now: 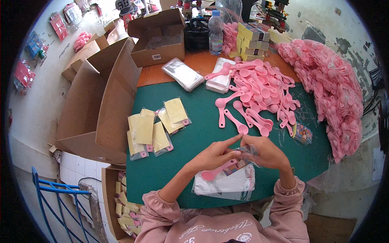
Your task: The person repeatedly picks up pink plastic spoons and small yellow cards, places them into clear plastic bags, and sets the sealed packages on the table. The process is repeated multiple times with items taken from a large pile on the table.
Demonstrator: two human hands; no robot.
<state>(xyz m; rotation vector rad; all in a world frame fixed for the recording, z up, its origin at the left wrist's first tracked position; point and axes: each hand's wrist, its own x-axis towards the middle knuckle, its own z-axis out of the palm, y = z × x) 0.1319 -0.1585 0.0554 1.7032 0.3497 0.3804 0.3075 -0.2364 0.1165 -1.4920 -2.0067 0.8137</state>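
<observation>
My right hand [265, 152] is closed, its fingers pinching the upper end of a clear plastic bag [250, 150]. From the other side my left hand [214, 156] meets it, index finger stretched toward the right fingertips, thumb against the bag. Below the hands are a pink measuring spoon [210, 175] and a small printed card [233, 168]; they appear to be inside the bag, though the fingers hide part of it. Underneath lies a stack of clear bags [223, 187] at the table's near edge. A large pile of pink measuring spoons [259, 87] spreads beyond my hands.
Packed bags with yellow cards [144, 129] lie on the green table mat [190, 141] at left. Clear bag stacks [183, 74], card stacks [253, 38] and a water bottle [215, 32] stand farther back. Cardboard boxes [91, 101] flank the left; bagged spoons [328, 89] heap at right.
</observation>
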